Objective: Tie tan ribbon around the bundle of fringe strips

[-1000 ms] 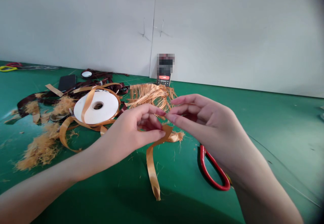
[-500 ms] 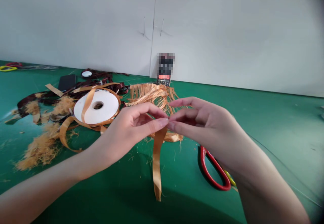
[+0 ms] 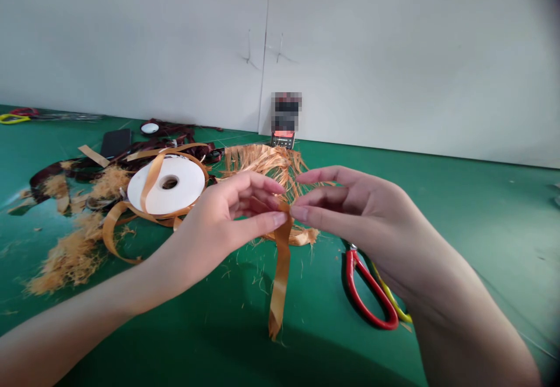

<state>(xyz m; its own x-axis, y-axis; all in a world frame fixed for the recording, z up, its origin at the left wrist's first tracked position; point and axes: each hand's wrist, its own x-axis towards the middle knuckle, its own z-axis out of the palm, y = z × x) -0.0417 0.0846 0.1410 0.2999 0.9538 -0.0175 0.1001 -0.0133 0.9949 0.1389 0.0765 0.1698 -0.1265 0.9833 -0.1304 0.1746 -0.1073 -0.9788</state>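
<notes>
A gold ribbon strip point(image 3: 280, 276) hangs from between my two hands above the green table, its lower end frayed into loose threads. At the strip's top, my right hand point(image 3: 356, 203) pinches it between thumb and a finger, the index finger held out above. My left hand point(image 3: 227, 218) has its thumb against the strip's left edge with curled fingers behind it, the index finger lifted away. Behind both hands lies a heap of frayed gold ribbon pieces point(image 3: 254, 162), partly hidden. Red-handled scissors point(image 3: 371, 293) lie beneath my right hand, their blades mostly covered.
A white ribbon spool point(image 3: 144, 185) with gold ribbon lies left, near tangled loose threads point(image 3: 70, 261) and dark ribbon point(image 3: 48, 174). A dark phone point(image 3: 116, 143) lies behind it. Another phone point(image 3: 283, 121) leans on the white wall point(image 3: 394, 54). More scissors point(image 3: 15, 118) are far left. Yellow handles point(image 3: 389, 293) show right.
The fingertips of my two hands have moved slightly apart, and my left index finger has lifted. More of the strip's top shows now, and its hanging part has shifted a little right.
</notes>
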